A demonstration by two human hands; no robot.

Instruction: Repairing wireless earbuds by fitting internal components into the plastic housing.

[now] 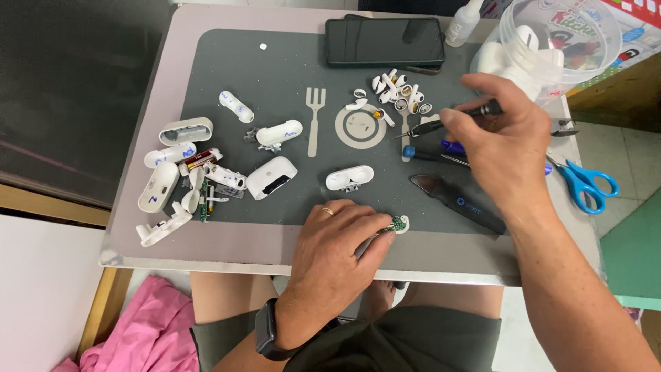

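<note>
My left hand (337, 251) rests at the near edge of the table, pinching a small green circuit board with a white end (398, 223) between thumb and fingers. My right hand (499, 141) hovers over the right side of the grey mat (275, 62) and grips a thin black-handled screwdriver (447, 118) whose tip points left toward a round disc printed on the mat (360, 127). A white earbud-case half (349, 178) lies just beyond my left hand.
Several opened white case shells and parts (186, 172) are scattered at left. A pile of small white earbud pieces (398, 91) lies near a black phone (384, 41). A black pry tool (458, 201), blue scissors (585, 182) and a clear plastic tub (558, 41) are at right.
</note>
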